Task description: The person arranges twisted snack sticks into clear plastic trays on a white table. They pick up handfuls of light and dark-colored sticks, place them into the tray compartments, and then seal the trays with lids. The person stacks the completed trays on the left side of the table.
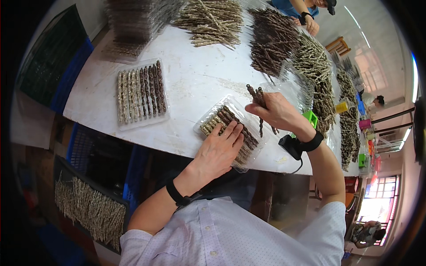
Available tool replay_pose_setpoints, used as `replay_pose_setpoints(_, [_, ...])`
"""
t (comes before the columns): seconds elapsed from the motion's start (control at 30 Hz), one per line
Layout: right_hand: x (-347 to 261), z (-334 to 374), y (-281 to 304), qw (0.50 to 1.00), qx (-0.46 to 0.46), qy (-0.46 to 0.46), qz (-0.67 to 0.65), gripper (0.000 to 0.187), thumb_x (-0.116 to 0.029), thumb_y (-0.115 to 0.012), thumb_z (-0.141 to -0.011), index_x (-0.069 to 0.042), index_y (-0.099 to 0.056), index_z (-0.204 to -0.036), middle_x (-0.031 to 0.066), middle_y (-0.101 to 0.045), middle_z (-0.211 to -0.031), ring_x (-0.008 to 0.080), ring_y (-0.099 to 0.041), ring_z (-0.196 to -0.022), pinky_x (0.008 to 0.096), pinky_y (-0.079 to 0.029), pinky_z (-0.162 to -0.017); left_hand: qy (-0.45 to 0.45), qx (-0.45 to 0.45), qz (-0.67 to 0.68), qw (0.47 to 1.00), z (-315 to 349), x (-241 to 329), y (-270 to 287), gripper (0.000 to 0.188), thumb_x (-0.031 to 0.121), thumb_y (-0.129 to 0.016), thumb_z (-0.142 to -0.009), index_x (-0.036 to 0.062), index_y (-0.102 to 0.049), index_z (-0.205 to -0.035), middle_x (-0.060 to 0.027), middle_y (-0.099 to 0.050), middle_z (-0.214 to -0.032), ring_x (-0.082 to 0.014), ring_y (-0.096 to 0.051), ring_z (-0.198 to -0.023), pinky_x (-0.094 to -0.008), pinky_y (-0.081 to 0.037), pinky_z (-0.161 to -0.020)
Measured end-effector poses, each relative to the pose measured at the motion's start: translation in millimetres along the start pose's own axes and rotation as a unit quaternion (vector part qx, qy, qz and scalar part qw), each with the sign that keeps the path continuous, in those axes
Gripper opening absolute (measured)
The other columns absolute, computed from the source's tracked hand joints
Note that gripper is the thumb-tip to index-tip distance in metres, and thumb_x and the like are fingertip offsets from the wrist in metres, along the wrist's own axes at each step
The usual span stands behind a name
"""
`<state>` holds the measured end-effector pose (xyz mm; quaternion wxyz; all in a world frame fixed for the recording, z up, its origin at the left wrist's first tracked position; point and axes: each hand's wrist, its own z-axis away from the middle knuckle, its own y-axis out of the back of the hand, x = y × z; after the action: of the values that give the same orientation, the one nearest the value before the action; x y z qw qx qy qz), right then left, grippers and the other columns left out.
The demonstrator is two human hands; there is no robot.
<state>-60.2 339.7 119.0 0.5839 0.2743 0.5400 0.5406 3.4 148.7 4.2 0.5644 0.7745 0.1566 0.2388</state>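
My left hand (220, 148) lies with its fingers spread over a row of twisted sticks (228, 116) in a clear plastic tray (198, 127) at the table's near edge. Pale gold sticks fill the tray's left part, dark brown ones its right. Just right of the tray, my right hand (279, 113) is closed around several dark brown twisted sticks (256, 95). They poke out above and below the fingers. Part of the tray is hidden beneath my left hand. Another clear tray (167, 116), with pale and dark sticks in neat rows, rests to the left.
Stacked clear trays (133, 26) stand at the far left. Piles of pale sticks (211, 22) and dark sticks (273, 40) cover the far side. A green holder (310, 118) is beyond my right wrist. Across the table is a person's hand (313, 27). A stick-filled crate (88, 208) sits below left.
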Motion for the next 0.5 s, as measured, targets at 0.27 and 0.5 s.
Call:
replay_pose_setpoints(0.27, [13, 1, 1, 0.996, -0.049, 0.042, 0.056, 0.031, -0.025, -0.070, -0.082, 0.005, -0.062, -0.084, 0.0273, -0.062, -0.076, 0.0432, -0.063, -0.077, 0.0459, -0.049, -0.069, 0.001, -0.006, 0.009, 1.000, 0, -1, 2, 0.080, 0.039, -0.083, -0.066, 0.0009, -0.054, -0.131, -0.0159, -0.048, -0.142, -0.0293, -0.039, -0.137, -0.0441, -0.031, -0.112])
replay_pose_setpoints(0.5, [18, -7, -26, 0.998, -0.040, 0.046, 0.033, 0.030, -0.023, -0.070, -0.081, 0.005, -0.063, -0.086, 0.0261, -0.064, -0.079, 0.0428, -0.064, -0.079, 0.0459, -0.051, -0.072, 0.005, -0.003, 0.023, 1.000, -1, -2, 1, 0.079, 0.039, -0.083, -0.066, 0.0010, -0.055, -0.129, -0.0158, -0.049, -0.142, -0.0291, -0.040, -0.136, -0.0439, -0.031, -0.111])
